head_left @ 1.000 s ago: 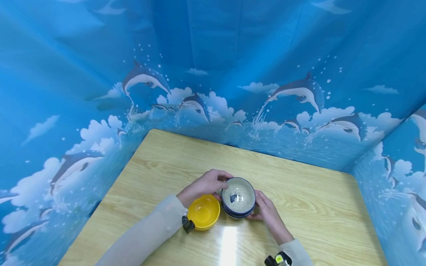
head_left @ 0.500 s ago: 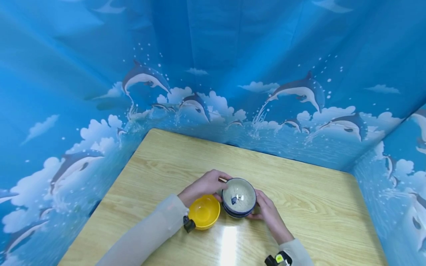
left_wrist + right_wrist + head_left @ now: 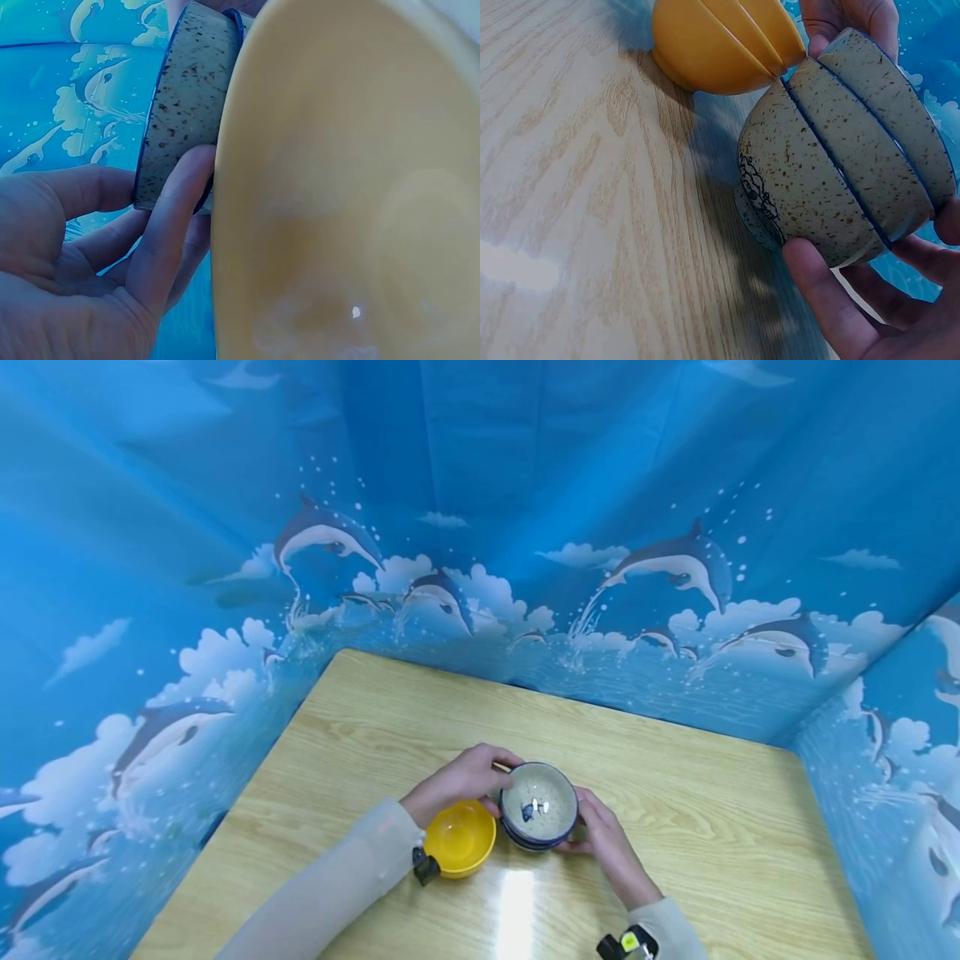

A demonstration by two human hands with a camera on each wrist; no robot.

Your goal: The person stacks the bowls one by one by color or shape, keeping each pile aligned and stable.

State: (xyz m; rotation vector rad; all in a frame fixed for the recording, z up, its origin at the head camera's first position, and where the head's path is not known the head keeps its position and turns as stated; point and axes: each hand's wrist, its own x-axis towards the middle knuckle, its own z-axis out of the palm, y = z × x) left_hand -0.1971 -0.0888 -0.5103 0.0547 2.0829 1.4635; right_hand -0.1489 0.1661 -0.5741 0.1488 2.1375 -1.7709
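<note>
A stack of 3 speckled beige ceramic bowls with dark blue rims stands on the table, nested one in another. The uppermost bowl shows a small blue motif inside. My left hand holds this bowl at its left rim, fingers and thumb bent round the edge; the left wrist view shows them at its speckled wall. From the right, my right hand grips the stack. Its thumb lies low on the bottom bowl, and the other fingers reach along the far side of the upper bowls.
Nested yellow bowls stand just left of the speckled stack, under my left wrist. The wood-grain table reaches out on both sides. Blue dolphin-print curtains hang behind the table and at its sides.
Hardly anything differs: both hands keep their hold on the speckled bowls, and the top bowl has shifted very slightly. The yellow bowls have not moved.
</note>
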